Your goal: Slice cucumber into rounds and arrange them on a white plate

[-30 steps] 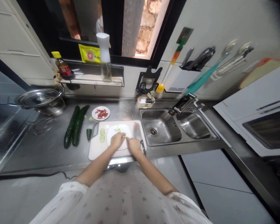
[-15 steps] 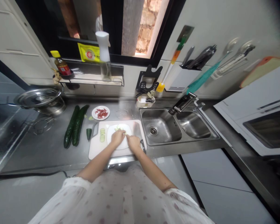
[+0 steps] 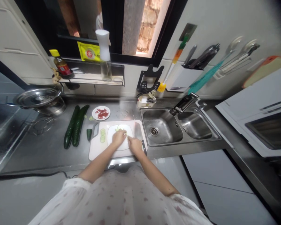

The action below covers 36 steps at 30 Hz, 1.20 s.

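Head | left grip: pinching 1 green piece | right grip: cannot tell | 2 whole cucumbers

We have edged our bare left hand slightly toward the white rounded-square plate's far side.

This is a kitchen: a metal counter is fitted with a double sink and a black tap, and a pot stands near its left end. Cucumbers lie near a cutting board bearing round slices, a sauce bottle stands on a small shelf, and knives fill a holder.
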Each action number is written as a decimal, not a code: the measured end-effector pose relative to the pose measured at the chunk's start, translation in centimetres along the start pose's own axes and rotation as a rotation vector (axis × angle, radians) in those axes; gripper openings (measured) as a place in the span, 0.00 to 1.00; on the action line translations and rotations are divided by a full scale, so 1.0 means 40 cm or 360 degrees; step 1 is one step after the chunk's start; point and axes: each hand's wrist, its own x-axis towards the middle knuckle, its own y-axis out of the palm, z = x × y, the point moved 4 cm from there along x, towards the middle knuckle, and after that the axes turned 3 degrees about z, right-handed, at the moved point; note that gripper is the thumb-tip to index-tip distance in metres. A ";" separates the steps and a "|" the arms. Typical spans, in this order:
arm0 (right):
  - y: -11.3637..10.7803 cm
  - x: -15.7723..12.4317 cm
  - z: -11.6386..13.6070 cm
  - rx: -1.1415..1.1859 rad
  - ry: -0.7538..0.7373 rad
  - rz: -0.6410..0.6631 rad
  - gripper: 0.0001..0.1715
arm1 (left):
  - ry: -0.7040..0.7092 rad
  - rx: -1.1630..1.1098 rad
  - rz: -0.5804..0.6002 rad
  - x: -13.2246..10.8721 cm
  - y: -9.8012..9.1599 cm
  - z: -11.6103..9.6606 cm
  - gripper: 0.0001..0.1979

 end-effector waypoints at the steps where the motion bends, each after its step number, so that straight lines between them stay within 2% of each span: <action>1: 0.000 0.000 0.001 -0.0007 0.0009 0.0018 0.20 | 0.0003 0.0010 0.0003 0.001 0.002 0.000 0.14; 10: -0.009 0.008 0.003 -0.0056 0.0039 0.0088 0.20 | 0.0024 0.0035 0.0002 0.012 0.008 0.004 0.13; 20: -0.007 0.007 -0.002 -0.0028 0.0024 -0.0008 0.19 | -0.0020 0.0075 0.0013 0.017 0.011 0.003 0.13; 36: -0.005 0.023 0.000 -0.0078 0.0082 0.0060 0.21 | 0.0022 0.0105 0.0004 0.022 0.011 0.002 0.12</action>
